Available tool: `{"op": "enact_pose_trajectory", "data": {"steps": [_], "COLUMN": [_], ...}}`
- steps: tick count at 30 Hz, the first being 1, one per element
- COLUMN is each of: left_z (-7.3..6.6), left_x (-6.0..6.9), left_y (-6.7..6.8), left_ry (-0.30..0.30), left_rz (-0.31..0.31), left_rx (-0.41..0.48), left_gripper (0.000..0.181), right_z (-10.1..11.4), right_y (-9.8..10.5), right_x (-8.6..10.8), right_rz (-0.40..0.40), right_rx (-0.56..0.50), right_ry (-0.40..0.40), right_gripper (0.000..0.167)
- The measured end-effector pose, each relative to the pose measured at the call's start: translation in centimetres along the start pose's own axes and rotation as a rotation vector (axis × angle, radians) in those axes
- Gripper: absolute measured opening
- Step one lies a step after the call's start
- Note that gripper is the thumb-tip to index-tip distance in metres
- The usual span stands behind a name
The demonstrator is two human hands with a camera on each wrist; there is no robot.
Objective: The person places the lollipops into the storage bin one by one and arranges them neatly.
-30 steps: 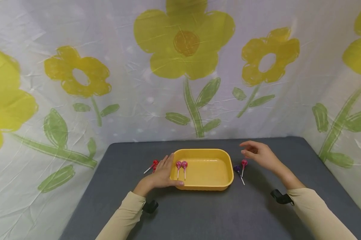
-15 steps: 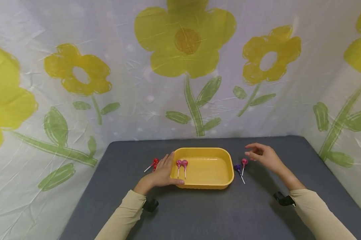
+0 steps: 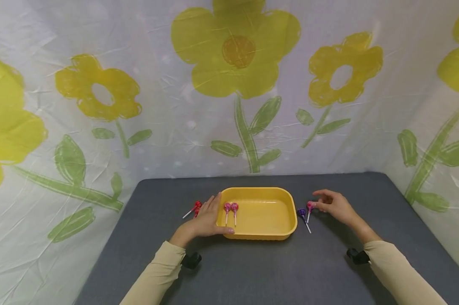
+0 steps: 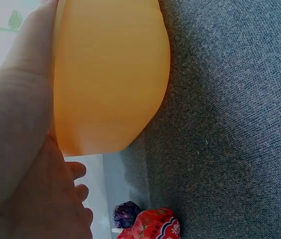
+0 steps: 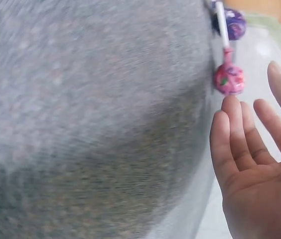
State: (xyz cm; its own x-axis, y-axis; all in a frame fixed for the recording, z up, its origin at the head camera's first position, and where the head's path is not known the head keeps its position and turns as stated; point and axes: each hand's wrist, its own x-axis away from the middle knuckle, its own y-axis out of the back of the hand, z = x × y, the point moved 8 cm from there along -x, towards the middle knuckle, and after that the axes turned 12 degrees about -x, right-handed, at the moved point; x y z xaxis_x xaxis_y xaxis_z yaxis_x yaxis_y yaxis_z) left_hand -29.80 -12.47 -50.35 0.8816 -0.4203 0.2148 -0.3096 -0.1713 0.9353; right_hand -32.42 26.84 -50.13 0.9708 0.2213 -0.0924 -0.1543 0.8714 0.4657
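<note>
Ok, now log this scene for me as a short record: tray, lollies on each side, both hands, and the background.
Tray: yellow, on a grey table
In tray: two pink lollies, side by side at its left end
Right of tray: a purple lolly and a single pink lolly, close together
Left of tray: red lollies, partly behind the left hand
Left hand: rests on the tray's left end, fingers extended
Right hand: at the single pink lolly, contact unclear
Background: flower-print cloth
</note>
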Motion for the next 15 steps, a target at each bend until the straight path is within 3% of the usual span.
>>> {"op": "enact_pose_trajectory", "data": {"steps": [15], "left_z": [0.1], "left_x": [0.0], "left_y": [0.0], "left_ry": [-0.001], "left_rz": [-0.002], "left_rx": [-0.005], "left_gripper": [0.132], "right_z": [-1.8], "right_y": [-0.5], "right_x": [-0.1], "right_rz": [0.008], "right_rx": [0.0], "right_ry": [-0.036], "right_gripper": [0.045]}}
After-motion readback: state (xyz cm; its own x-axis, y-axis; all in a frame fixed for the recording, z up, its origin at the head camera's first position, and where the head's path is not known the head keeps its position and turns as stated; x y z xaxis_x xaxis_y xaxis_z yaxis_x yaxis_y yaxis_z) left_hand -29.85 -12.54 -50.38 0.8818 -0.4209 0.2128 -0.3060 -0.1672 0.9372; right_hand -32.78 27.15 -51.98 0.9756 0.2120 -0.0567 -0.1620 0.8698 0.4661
